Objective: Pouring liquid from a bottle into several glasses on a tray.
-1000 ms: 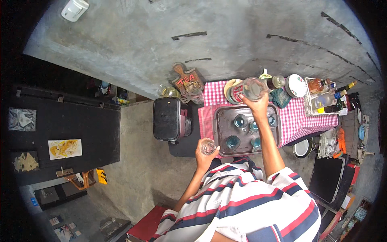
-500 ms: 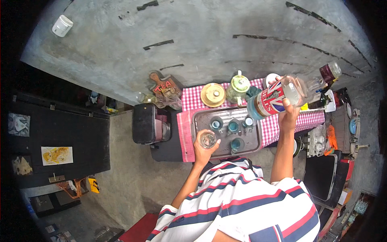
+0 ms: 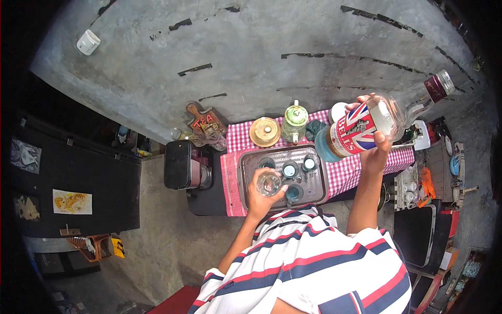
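My left hand (image 3: 258, 203) is wrapped round a clear drinking glass (image 3: 269, 183), held above the left part of a dark brown tray (image 3: 314, 202). My right hand (image 3: 375, 153) grips a large clear glass bottle (image 3: 351, 130) with a red, white and blue flag label. The bottle is tilted, its base toward the tray and its dark red banded neck (image 3: 435, 88) toward the far right. Some liquid shows near its base. On the tray stand several bluish glasses (image 3: 294, 193), one partly hidden by my left hand.
A red checked cloth (image 3: 230, 180) lies under the tray. Behind it stand a yellowish lidded dish (image 3: 264, 132) and a green lidded jar (image 3: 296, 115). A black appliance (image 3: 179, 165) is at the left; a rack with white cups (image 3: 409, 191) is at the right.
The view has shifted, so the tray and cloth sit slightly further left. The bottle's neck has swung a little further right. Both hands keep their hold on glass and bottle.
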`<state>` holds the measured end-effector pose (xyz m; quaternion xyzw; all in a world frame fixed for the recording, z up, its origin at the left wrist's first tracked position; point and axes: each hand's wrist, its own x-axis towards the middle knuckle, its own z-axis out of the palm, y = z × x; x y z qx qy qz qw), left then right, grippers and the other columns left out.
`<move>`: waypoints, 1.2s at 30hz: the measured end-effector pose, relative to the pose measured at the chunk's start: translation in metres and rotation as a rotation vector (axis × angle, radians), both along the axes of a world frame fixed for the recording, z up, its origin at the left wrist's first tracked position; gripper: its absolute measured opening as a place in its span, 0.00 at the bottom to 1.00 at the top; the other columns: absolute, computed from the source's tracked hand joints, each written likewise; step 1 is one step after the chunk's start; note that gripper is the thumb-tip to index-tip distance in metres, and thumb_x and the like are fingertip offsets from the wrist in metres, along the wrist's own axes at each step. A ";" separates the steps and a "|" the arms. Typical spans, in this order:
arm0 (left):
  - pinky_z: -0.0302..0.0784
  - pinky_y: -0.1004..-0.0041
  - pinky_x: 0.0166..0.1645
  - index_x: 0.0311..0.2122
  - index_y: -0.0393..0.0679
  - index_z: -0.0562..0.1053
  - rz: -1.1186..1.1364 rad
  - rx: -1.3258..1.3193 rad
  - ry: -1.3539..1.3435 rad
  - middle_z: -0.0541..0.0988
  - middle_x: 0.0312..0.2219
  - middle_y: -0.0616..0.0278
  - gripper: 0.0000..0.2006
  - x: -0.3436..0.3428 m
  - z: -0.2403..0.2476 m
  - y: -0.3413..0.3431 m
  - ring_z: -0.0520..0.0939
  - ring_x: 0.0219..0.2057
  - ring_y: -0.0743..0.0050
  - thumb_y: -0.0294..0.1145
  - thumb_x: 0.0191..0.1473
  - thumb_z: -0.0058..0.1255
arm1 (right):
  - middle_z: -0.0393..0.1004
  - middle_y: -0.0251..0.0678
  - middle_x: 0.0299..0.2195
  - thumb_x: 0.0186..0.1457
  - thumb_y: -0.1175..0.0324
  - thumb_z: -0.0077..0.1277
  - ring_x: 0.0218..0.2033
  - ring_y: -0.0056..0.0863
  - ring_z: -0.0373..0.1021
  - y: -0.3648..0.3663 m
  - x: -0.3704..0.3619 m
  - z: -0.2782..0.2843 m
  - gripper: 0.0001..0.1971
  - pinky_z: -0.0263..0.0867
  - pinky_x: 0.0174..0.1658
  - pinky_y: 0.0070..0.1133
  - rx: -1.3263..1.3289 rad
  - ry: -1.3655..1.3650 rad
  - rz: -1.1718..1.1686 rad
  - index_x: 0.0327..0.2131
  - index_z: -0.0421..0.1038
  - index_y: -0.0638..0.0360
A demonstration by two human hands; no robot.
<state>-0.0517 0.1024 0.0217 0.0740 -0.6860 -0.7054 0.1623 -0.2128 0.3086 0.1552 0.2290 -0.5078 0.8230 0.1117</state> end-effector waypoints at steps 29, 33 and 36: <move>0.77 0.75 0.43 0.42 0.40 0.72 -0.122 -0.202 0.248 0.80 0.31 0.62 0.26 -0.026 0.201 0.003 0.81 0.35 0.78 0.34 0.35 0.71 | 0.76 0.39 0.41 0.25 0.64 0.74 0.40 0.29 0.76 0.034 0.000 0.117 0.43 0.73 0.46 0.26 0.789 0.789 -0.592 0.51 0.66 0.61; 0.77 0.76 0.42 0.42 0.40 0.72 -0.116 -0.230 0.238 0.81 0.31 0.62 0.26 -0.017 0.213 0.001 0.82 0.34 0.79 0.33 0.35 0.71 | 0.76 0.39 0.44 0.24 0.68 0.73 0.42 0.32 0.76 0.025 -0.005 0.118 0.43 0.73 0.47 0.26 0.789 0.897 -0.512 0.51 0.67 0.59; 0.78 0.76 0.42 0.42 0.40 0.72 -0.127 -0.261 0.302 0.81 0.30 0.62 0.27 -0.015 0.213 -0.001 0.82 0.34 0.79 0.33 0.34 0.71 | 0.76 0.39 0.45 0.22 0.68 0.73 0.46 0.33 0.75 0.028 -0.007 0.112 0.46 0.70 0.50 0.30 0.837 0.867 -0.438 0.53 0.65 0.58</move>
